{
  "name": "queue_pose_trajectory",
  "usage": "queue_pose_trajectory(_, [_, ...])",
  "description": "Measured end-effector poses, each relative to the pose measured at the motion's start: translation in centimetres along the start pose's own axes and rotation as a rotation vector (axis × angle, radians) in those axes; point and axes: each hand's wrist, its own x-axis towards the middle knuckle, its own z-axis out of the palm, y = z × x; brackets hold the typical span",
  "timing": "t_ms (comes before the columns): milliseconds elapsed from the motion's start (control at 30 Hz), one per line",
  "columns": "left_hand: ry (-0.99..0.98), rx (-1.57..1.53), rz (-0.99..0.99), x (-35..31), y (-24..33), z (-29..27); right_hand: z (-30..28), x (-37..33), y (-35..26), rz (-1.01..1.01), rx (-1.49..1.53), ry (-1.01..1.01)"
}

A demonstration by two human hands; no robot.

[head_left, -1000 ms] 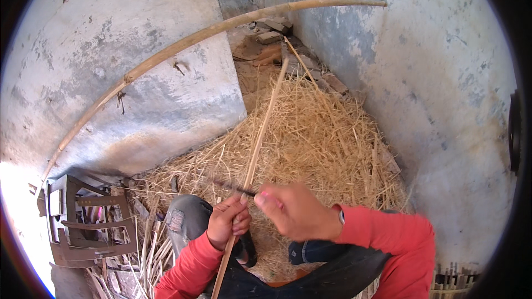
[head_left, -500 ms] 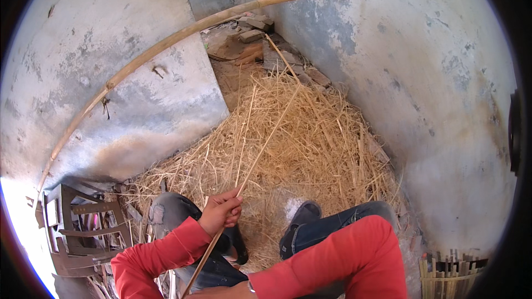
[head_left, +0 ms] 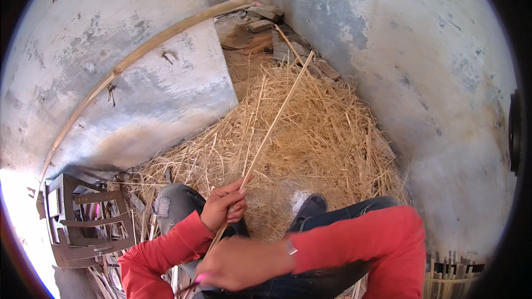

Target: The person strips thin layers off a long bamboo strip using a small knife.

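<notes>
A long, pale bamboo strip [head_left: 277, 117] slants across the middle, from my lap up over the straw-like heap. My left hand [head_left: 224, 206] is closed round it, with thumb and fingers pressed together, above my left knee. Below and to the right, my right hand [head_left: 246, 263] is smeared by motion near the strip's lower part. Its fingers are curled on a small pink-and-dark tool [head_left: 203, 278], whose kind the blur hides. Behind the right hand, the strip's lower stretch is partly covered.
A heap of shavings [head_left: 310, 133] fills the corner between two worn walls. A long curved bamboo pole [head_left: 183, 25] arches across the left wall. A broken dark frame [head_left: 91, 221] stands at left, and a slatted basket [head_left: 451, 277] at lower right. Bricks [head_left: 263, 19] lie at the back.
My right hand has come up from the lower edge toward the strip, bringing the pink-and-dark tool into view. The strip's far end now reaches higher. My left hand still grips it.
</notes>
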Motion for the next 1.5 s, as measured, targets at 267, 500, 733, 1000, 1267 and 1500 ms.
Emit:
queue_pose_trajectory(267, [-0.064,0.015,-0.004,-1.4,-0.2,0.0,-18.1,-9.5,1.1,0.420,-0.462,0.985])
queue_pose_trajectory(500, [-0.140,0.010,0.016,-1.1,-1.9,2.0,-20.7,-13.8,6.8,0.256,-0.762,1.139])
queue_pose_trajectory(733, [0.002,0.198,0.211,-1.3,-4.0,1.7,-16.6,-12.6,7.6,0.463,-0.589,0.854])
queue_pose_trajectory(1000, [0.093,0.282,0.277,-0.7,-3.5,1.9,-12.0,-10.9,7.4,0.298,-0.524,0.683])
queue_pose_trajectory(1267, [0.058,0.184,0.130,-0.8,-1.6,2.9,-14.3,-11.1,8.1,0.352,-0.478,0.971])
queue_pose_trajectory(1500, [0.006,0.091,0.081,-1.2,-1.0,2.6,-15.3,-11.4,7.3,0.369,-0.580,0.990])
